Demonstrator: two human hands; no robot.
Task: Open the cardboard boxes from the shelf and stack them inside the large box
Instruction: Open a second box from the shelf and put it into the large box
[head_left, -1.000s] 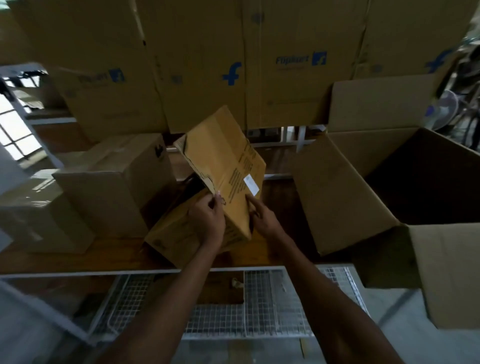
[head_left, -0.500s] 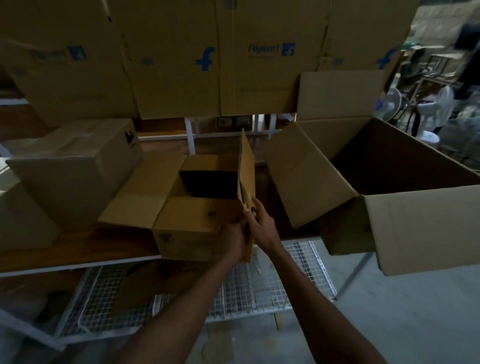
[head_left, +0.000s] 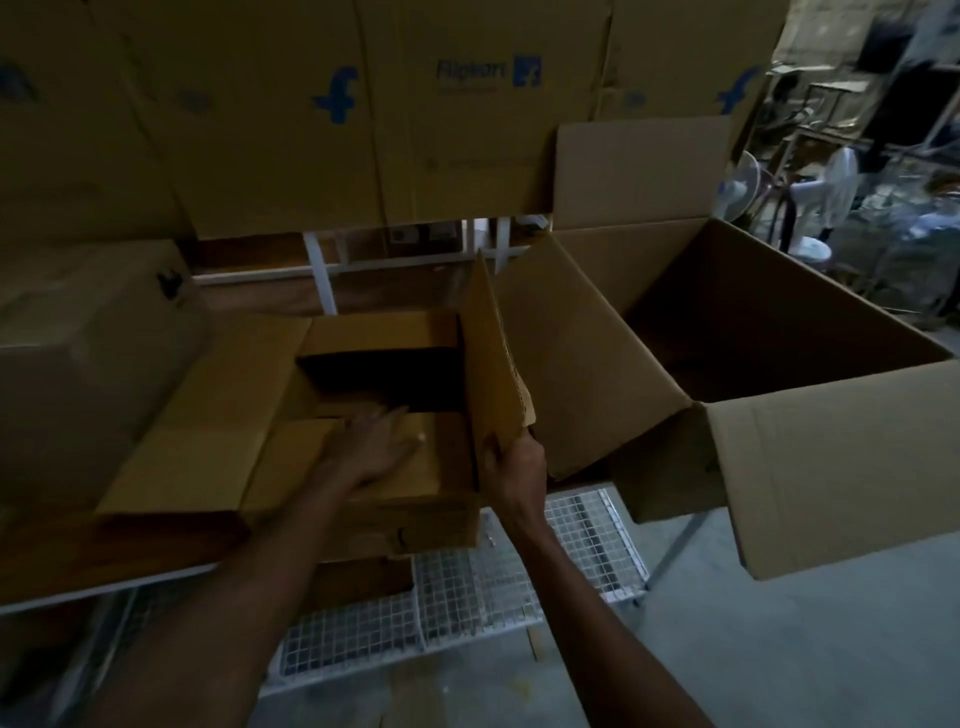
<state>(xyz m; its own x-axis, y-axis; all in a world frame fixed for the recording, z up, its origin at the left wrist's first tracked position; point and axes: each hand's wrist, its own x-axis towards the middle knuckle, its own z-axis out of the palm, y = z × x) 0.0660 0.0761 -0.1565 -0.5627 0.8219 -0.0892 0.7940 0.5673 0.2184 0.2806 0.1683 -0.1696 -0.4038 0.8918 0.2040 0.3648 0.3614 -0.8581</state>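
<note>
Two hands on one open box, shelf edge

Small cardboard box (head_left: 363, 452) sits on the wooden shelf (head_left: 104, 551), top open, dark inside. Its left flap (head_left: 208, 421) is folded out flat; far flap tipped back.

Right hand (head_left: 514, 467) is closed on the near lower edge of the right flap (head_left: 493, 358), thumb on the inner face, fingers behind. That flap stands upright, touching or just in front of the large box's left flap, can't tell which.

Left hand (head_left: 371, 447) lies flat, fingers spread, palm down on the near flap (head_left: 415, 467), pressing into the opening. Holding nothing. It is motion-blurred, so finger detail is unclear.

Large box (head_left: 779, 467) is just right of the small one, all flaps out, its interior dark. It hangs past the shelf end over the floor.

Closed box (head_left: 88, 332) stands on the shelf to the left. Wall of cardboard cartons (head_left: 291, 135) with blue logos behind. Wire mesh rack (head_left: 493, 587) below the shelf. Pedestal fans (head_left: 831, 192) far right, background blurred.
</note>
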